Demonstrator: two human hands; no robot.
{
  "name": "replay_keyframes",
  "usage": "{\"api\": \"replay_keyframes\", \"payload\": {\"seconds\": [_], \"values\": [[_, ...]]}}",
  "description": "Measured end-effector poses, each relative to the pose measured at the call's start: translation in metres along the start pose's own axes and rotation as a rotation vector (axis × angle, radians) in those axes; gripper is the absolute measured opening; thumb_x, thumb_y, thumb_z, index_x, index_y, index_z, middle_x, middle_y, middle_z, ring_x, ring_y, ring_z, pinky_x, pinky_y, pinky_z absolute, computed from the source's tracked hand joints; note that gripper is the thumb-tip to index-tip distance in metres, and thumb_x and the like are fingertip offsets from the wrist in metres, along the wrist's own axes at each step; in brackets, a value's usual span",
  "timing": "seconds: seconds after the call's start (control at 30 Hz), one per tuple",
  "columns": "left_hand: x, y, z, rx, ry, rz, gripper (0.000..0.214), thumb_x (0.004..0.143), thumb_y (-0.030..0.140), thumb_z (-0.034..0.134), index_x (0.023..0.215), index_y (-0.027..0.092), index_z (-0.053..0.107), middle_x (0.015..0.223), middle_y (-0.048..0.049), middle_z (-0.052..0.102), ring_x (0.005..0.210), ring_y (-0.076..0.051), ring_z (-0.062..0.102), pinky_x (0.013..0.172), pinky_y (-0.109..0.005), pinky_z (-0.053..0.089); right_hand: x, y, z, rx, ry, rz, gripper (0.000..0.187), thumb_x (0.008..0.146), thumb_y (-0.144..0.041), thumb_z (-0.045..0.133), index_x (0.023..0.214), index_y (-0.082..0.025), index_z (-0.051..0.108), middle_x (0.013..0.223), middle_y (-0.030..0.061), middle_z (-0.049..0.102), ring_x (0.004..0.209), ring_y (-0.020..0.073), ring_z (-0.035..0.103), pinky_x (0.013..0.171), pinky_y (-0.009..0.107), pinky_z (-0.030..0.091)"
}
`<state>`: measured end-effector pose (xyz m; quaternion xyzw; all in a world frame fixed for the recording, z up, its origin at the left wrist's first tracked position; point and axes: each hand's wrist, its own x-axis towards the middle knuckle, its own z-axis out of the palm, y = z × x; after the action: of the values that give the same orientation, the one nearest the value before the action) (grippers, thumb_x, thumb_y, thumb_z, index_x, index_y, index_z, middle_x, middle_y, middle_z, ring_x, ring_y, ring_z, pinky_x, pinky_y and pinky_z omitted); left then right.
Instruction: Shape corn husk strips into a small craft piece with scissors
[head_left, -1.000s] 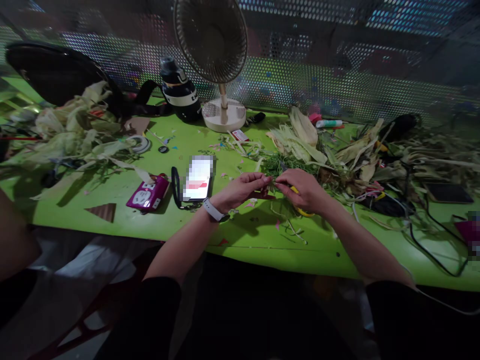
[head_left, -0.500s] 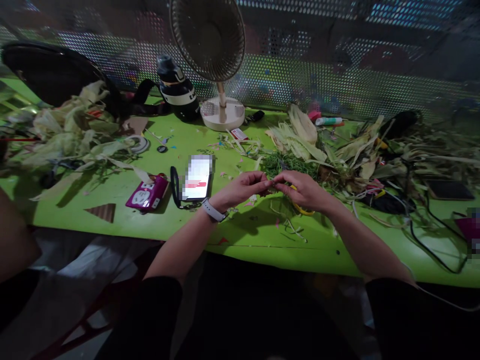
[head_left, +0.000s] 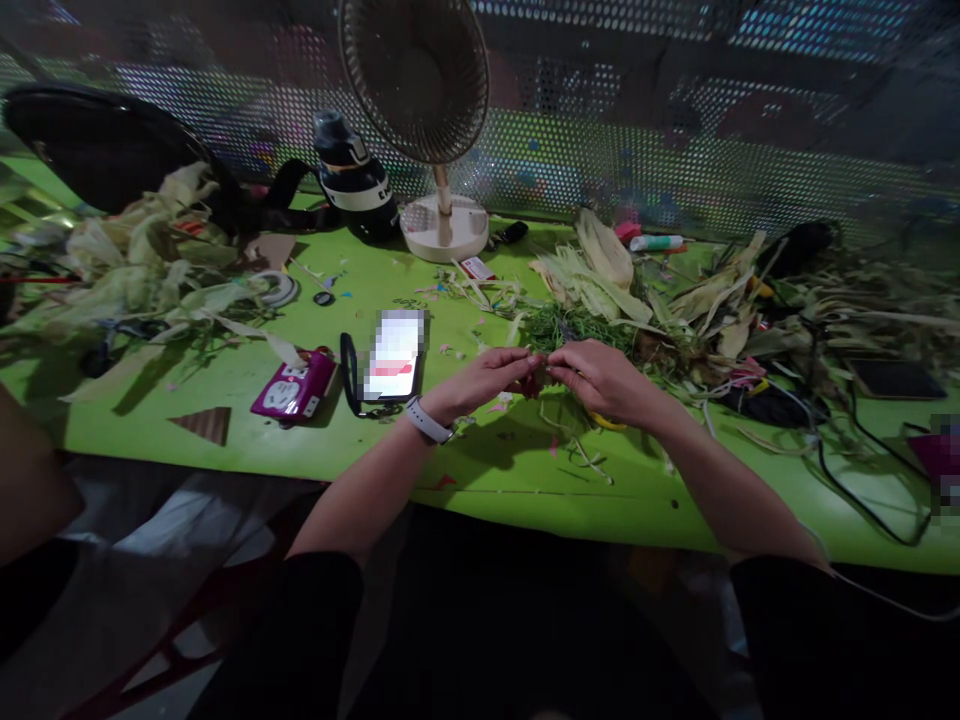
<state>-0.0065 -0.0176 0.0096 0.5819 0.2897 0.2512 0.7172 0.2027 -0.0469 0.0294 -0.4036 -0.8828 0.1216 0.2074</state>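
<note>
Over the green table (head_left: 480, 460), my left hand (head_left: 495, 380) and my right hand (head_left: 600, 380) meet almost fingertip to fingertip. Both are closed in a pinch around something small that I cannot make out; the fingers hide most of it. A white watch band (head_left: 427, 420) is on my left wrist. Under my right hand shows part of a yellow loop (head_left: 606, 422), perhaps a scissors handle. Just beyond the fingers lies a heap of thin green strands (head_left: 551, 328), with pale corn husks (head_left: 600, 265) behind. Thin scraps (head_left: 589, 458) lie below my right hand.
A phone (head_left: 395, 355) and a purple tissue pack (head_left: 295, 388) lie to the left. Farther back stand a fan (head_left: 446, 225) and a black bottle (head_left: 360, 190). More husks (head_left: 142, 250) pile up at left; a black cable (head_left: 855, 490) runs at right. Another person's arm (head_left: 30, 470) is at far left.
The fingers of my left hand have straightened slightly and shifted at the pinch. My right hand has turned a little, covering more of the yellow loop. Everything else stays put.
</note>
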Motion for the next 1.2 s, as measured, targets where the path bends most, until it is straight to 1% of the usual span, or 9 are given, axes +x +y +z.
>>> {"api": "replay_keyframes", "payload": {"seconds": [0.1,0.23,0.4,0.57,0.67,0.83,1.0,1.1,1.2], "values": [[0.0005,0.0003,0.0001,0.076,0.006,0.045,0.043,0.084,0.056,0.060,0.081,0.014,0.064,0.075,-0.0023,0.062,0.072,-0.011,0.058,0.077,-0.030,0.048,0.0001,-0.0010,-0.0003,-0.005,-0.019,0.014,0.022,0.098,-0.029,0.045,0.099,-0.018,0.064,0.087,0.0092,0.071,0.077,0.0206,0.061,0.072,0.033,0.040],[0.0048,-0.0053,-0.0005,0.121,0.033,0.068,0.043,0.080,0.057,0.065,0.082,0.014,0.065,0.071,-0.0010,0.062,0.068,-0.010,0.056,0.072,-0.027,0.046,0.0001,-0.0016,0.0008,-0.008,-0.010,0.031,0.023,0.098,-0.032,0.046,0.099,-0.019,0.065,0.089,0.0085,0.072,0.078,0.0195,0.062,0.072,0.032,0.040],[0.0060,-0.0085,0.0019,-0.059,0.059,-0.014,0.037,0.079,0.050,0.071,0.083,0.014,0.065,0.073,0.0004,0.062,0.069,-0.008,0.057,0.074,-0.026,0.048,0.0003,0.0018,0.0031,-0.054,0.043,-0.028,0.025,0.098,-0.031,0.045,0.100,-0.020,0.067,0.088,0.0084,0.073,0.079,0.0200,0.063,0.073,0.034,0.041],[0.0010,-0.0030,0.0023,-0.301,0.068,-0.096,0.026,0.080,0.036,0.073,0.082,0.013,0.063,0.073,0.0018,0.060,0.071,-0.008,0.058,0.087,-0.034,0.053,-0.0004,0.0059,0.0053,-0.053,0.097,-0.105,0.023,0.095,-0.025,0.048,0.100,-0.022,0.071,0.094,0.0083,0.075,0.084,0.0207,0.066,0.079,0.037,0.044],[-0.0008,-0.0006,-0.0002,-0.319,0.035,-0.095,0.025,0.079,0.035,0.074,0.081,0.013,0.062,0.074,0.0022,0.058,0.073,-0.008,0.057,0.092,-0.037,0.053,-0.0011,0.0042,0.0048,0.016,0.159,-0.085,0.024,0.093,-0.025,0.051,0.104,-0.022,0.072,0.095,0.0081,0.076,0.087,0.0212,0.067,0.080,0.038,0.047],[-0.0006,0.0004,-0.0011,-0.220,0.017,-0.026,0.028,0.075,0.035,0.077,0.081,0.013,0.060,0.077,0.0034,0.056,0.075,-0.007,0.057,0.092,-0.034,0.051,-0.0002,-0.0010,-0.0016,0.209,0.170,0.033,0.022,0.092,-0.027,0.052,0.098,-0.019,0.072,0.091,0.0069,0.075,0.079,0.0176,0.067,0.073,0.031,0.049],[0.0019,-0.0010,-0.0003,0.093,0.078,0.090,0.026,0.080,0.036,0.072,0.080,0.013,0.059,0.072,0.0017,0.056,0.068,-0.007,0.051,0.066,-0.023,0.042,0.0016,-0.0001,-0.0028,0.300,0.103,0.146,0.023,0.093,-0.034,0.053,0.088,-0.017,0.067,0.080,0.0043,0.071,0.071,0.0143,0.062,0.067,0.027,0.045],[0.0021,-0.0008,-0.0014,0.256,0.118,0.153,0.027,0.082,0.038,0.069,0.078,0.014,0.058,0.069,0.0021,0.054,0.064,-0.007,0.046,0.060,-0.022,0.037,0.0019,0.0017,-0.0015,0.319,0.054,0.168,0.023,0.094,-0.036,0.053,0.088,-0.017,0.064,0.078,0.0032,0.069,0.068,0.0134,0.059,0.065,0.025,0.044],[0.0007,0.0004,-0.0027,0.290,0.092,0.165,0.027,0.081,0.039,0.070,0.080,0.014,0.060,0.071,0.0012,0.056,0.067,-0.008,0.050,0.063,-0.023,0.040,0.0016,0.0033,0.0003,0.270,0.053,0.124,0.021,0.095,-0.034,0.051,0.088,-0.017,0.062,0.078,0.0030,0.067,0.068,0.0133,0.059,0.065,0.025,0.043]]}}
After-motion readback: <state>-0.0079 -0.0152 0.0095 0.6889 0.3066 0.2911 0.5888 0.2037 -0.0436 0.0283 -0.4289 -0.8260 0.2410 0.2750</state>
